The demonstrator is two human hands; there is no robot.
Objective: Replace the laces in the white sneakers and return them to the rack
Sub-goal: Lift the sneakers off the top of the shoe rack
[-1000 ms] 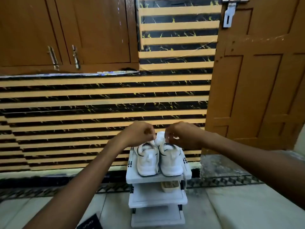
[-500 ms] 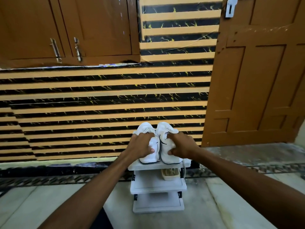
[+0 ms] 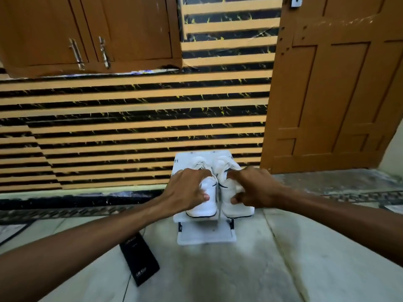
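Two white sneakers stand side by side, heels toward me, on the top shelf of a small white rack (image 3: 181, 159). My left hand (image 3: 187, 190) grips the left sneaker (image 3: 205, 205) across its collar, thumb on the heel. My right hand (image 3: 253, 188) grips the right sneaker (image 3: 235, 209) the same way. White laces show at the toes beyond my fingers. Both sneakers rest on the shelf; my hands hide their middles.
The rack stands against a wall of orange and black stripes (image 3: 130, 127). A brown door (image 3: 338, 83) is at the right, brown cabinets (image 3: 87, 33) at the upper left. A black box (image 3: 139, 261) lies on the pale floor left of the rack.
My hands moved from the sneakers' toes back to their collars and heels, and now grip them. My head tipped down, so the rack's top shelf shows from above.
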